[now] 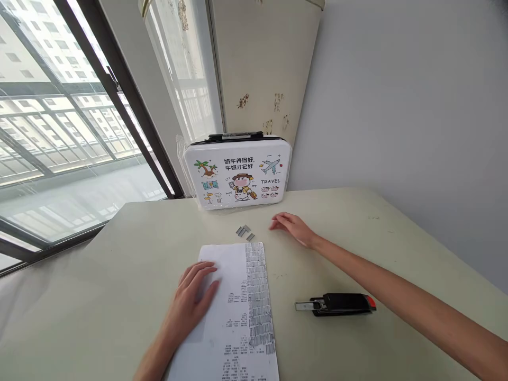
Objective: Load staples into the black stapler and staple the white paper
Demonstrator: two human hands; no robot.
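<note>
My left hand (pixel 195 296) lies open on a printed sheet of paper (pixel 222 259), thumb spread from the fingers. Rows of staples cover the sheet's right edge. Over the table to the upper right is my right hand (pixel 292 227), its fingers loosely bent and nothing visible in them. Left of its fingertips, a few small strips of staples (pixel 243 231) lie just beyond the paper's far edge. A black stapler (pixel 343 304) with a red end rests on its side below my right forearm, its metal staple tray sticking out to the left. Neither hand touches it.
A white case (pixel 238 174) with cartoon prints and a black handle stands at the table's back, partly in clear plastic. Behind it is a worn cream refrigerator (pixel 265 63). A window (pixel 59 121) borders the pale table (pixel 99 296) on the left, a wall (pixel 405 106) on the right.
</note>
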